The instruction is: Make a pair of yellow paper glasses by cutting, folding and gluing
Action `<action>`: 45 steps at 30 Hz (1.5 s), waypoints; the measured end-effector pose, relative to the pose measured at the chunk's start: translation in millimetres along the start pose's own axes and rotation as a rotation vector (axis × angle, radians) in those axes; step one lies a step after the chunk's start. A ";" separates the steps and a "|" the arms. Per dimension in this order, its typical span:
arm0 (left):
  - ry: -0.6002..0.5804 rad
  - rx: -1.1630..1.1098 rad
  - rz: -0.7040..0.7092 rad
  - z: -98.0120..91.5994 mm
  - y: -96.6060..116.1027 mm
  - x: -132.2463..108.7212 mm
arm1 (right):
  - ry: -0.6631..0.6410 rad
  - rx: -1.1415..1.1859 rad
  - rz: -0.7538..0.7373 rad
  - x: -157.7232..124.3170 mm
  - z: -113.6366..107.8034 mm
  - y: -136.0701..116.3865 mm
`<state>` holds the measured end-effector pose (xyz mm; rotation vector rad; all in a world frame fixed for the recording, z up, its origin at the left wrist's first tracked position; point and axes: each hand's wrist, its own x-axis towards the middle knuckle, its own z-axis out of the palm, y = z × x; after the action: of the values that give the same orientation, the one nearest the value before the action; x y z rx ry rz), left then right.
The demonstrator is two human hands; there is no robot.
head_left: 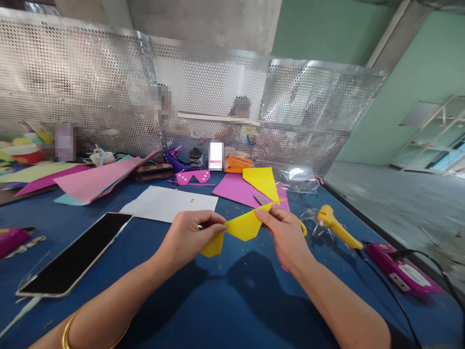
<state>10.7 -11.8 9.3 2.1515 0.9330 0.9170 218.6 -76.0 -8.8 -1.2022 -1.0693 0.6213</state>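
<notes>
A yellow glasses-shaped cutout [244, 227], of sheet foam or paper, is held above the blue table. My left hand [191, 235] pinches it near its middle, between thumb and forefinger. Toward the other end, my right hand [283, 230] is closed with the thumb pressing on the yellow strip. A scissors blade [260, 199] shows just beyond my right hand, and a yellow handle loop [303, 228] sticks out on its other side. Whether that hand grips the scissors too, I cannot tell. Behind lie a yellow sheet [262, 180] and a purple sheet [232, 189].
Pink glasses [192, 178] with white squares lie behind a white sheet [170, 202]. A plugged-in phone [80, 252] is at left. On the right are a yellow glue gun [337, 228] and a magenta device [403, 271] with cables. A perforated metal screen [218, 77] bounds the table; people sit beyond it.
</notes>
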 end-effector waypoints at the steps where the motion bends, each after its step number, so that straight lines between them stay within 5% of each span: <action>1: 0.030 0.019 0.061 0.7 -0.1 0.5 | 0.029 -0.038 -0.074 -1.6 -1.0 -3.9; 4: 0.120 0.084 0.275 2.7 -1.3 4.1 | 0.073 -0.159 -0.334 -10.8 -6.0 -20.2; 8: 0.194 0.211 0.507 3.9 3.6 0.1 | -0.029 -0.380 -0.772 -32.7 -12.2 -37.0; 11: 0.187 0.320 0.613 6.1 13.1 -22.5 | -0.131 -0.780 -1.200 -52.3 -12.5 -34.4; 13: 0.193 0.508 0.720 9.4 17.7 -45.1 | -0.190 -0.938 -1.291 -66.0 -11.1 -27.5; 18: 0.118 0.641 0.780 19.7 11.9 -99.5 | -0.283 -1.022 -1.242 -101.2 -6.7 -10.6; 22: 0.030 0.608 0.765 25.8 2.8 -120.0 | -0.308 -0.997 -1.071 -119.4 -3.5 -4.6; 32: -0.117 0.591 0.818 30.3 -0.3 -114.5 | -0.350 -0.897 -0.728 -136.3 -10.1 6.3; 36: -0.159 0.585 0.767 30.4 -1.4 -116.2 | -0.215 -0.938 -0.563 -139.4 -21.8 6.2; 45: -0.166 0.554 0.694 26.6 4.9 -111.8 | -0.334 -0.933 -0.591 -133.7 -19.0 4.4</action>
<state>-23.9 -109.3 -41.0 3.0736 0.3606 0.8179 182.0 -197.1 -56.1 -1.4656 -2.0195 -0.2019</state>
